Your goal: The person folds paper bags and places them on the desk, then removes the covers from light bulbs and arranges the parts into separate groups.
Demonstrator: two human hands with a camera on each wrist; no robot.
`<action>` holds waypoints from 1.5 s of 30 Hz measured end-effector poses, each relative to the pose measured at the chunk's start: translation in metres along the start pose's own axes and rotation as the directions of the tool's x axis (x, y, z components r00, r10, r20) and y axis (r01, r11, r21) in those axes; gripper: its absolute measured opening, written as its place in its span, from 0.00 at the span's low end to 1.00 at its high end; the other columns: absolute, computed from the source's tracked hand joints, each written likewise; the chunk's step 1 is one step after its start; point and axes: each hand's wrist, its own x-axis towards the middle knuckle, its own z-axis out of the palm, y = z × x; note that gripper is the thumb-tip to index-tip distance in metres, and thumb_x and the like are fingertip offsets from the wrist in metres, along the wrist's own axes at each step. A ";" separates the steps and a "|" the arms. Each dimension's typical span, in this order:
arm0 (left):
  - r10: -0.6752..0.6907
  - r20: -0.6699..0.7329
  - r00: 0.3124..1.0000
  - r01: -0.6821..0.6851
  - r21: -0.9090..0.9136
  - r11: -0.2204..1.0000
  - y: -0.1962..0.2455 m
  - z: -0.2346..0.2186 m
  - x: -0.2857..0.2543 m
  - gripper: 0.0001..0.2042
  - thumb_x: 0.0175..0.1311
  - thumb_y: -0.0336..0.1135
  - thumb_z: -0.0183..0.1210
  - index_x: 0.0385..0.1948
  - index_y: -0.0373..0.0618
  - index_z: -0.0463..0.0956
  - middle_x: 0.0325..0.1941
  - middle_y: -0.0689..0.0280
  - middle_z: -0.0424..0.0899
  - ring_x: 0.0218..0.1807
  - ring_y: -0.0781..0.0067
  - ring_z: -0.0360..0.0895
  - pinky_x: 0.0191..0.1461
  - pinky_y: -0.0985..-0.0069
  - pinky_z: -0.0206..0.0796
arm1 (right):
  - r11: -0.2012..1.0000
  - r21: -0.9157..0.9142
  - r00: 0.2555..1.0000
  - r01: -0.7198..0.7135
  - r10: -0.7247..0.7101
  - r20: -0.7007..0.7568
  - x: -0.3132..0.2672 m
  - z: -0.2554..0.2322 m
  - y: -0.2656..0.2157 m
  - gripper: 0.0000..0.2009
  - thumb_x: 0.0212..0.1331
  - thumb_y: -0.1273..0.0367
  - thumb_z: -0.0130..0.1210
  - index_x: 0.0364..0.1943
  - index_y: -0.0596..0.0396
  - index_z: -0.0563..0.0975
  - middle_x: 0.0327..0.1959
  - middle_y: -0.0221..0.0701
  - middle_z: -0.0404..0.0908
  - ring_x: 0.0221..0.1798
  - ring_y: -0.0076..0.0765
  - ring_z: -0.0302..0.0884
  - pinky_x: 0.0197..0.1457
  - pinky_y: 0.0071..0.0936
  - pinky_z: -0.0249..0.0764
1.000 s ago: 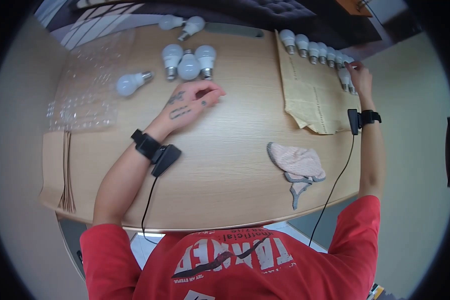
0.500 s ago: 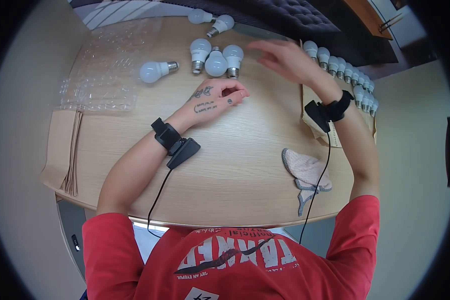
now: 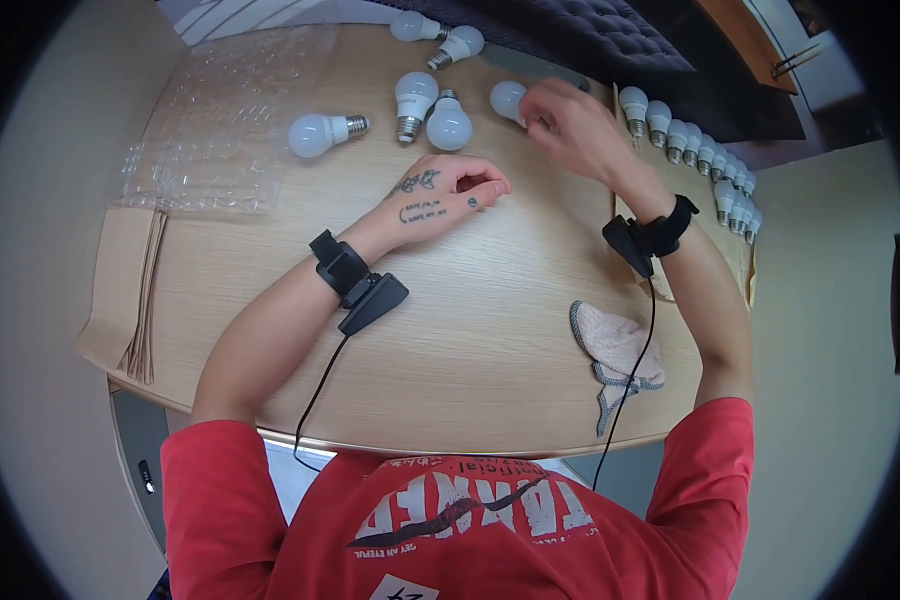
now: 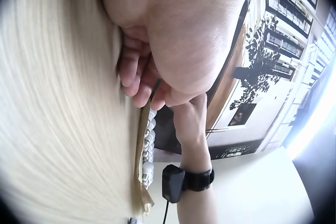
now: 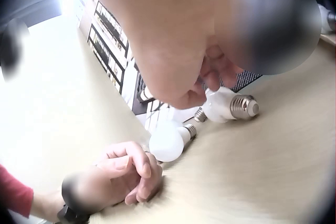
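Observation:
My right hand (image 3: 570,125) pinches a light bulb (image 3: 507,100) with its fingers, the white globe pointing left and the base end hidden by the fingers. Just left of it, two more bulbs lie side by side, one with its metal base toward me (image 3: 415,98) and one turned the other way (image 3: 449,124). My left hand (image 3: 445,200) rests on the table in front of that pair, fingers loosely curled around nothing. In the left wrist view, the fingers of the left hand (image 4: 139,77) hang beside the tabletop.
Another bulb (image 3: 320,134) lies beside clear bubble wrap (image 3: 210,120) on the left, and two are at the back edge (image 3: 458,46). Several bulbs stand in rows (image 3: 678,135) on brown paper at the right. A pink cloth (image 3: 618,345) and folded brown paper (image 3: 120,290) lie nearer me.
My right hand has come from the bulb rows at the right to the middle group and picked up its rightmost bulb, bringing it right. The head view has shifted; my left hand stays resting.

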 end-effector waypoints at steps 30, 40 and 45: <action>-0.081 0.003 0.997 0.081 0.040 0.996 0.008 0.000 -0.002 0.12 0.74 0.42 0.55 0.45 0.45 0.83 0.34 0.72 0.82 0.38 0.83 0.75 0.41 0.81 0.67 | 0.537 -0.205 0.575 -0.818 0.758 -0.308 -0.168 -0.076 0.202 0.27 0.55 0.45 0.61 0.44 0.55 0.85 0.42 0.49 0.86 0.49 0.58 0.83 0.55 0.47 0.77; -0.082 0.001 0.997 0.082 0.047 0.996 0.008 0.001 -0.002 0.12 0.75 0.42 0.55 0.45 0.45 0.83 0.34 0.72 0.82 0.37 0.83 0.75 0.40 0.82 0.66 | 0.425 -0.261 0.480 -0.867 0.853 -0.204 -0.207 -0.055 0.219 0.27 0.56 0.45 0.59 0.39 0.58 0.86 0.39 0.50 0.86 0.46 0.56 0.84 0.53 0.46 0.77; -0.092 0.005 0.996 0.092 0.057 0.994 0.009 0.001 -0.002 0.12 0.75 0.42 0.55 0.45 0.45 0.83 0.34 0.72 0.82 0.37 0.84 0.75 0.40 0.82 0.66 | 0.422 -0.280 0.484 -0.862 0.849 -0.211 -0.212 -0.050 0.227 0.28 0.56 0.44 0.58 0.39 0.58 0.86 0.39 0.50 0.86 0.47 0.57 0.84 0.54 0.46 0.77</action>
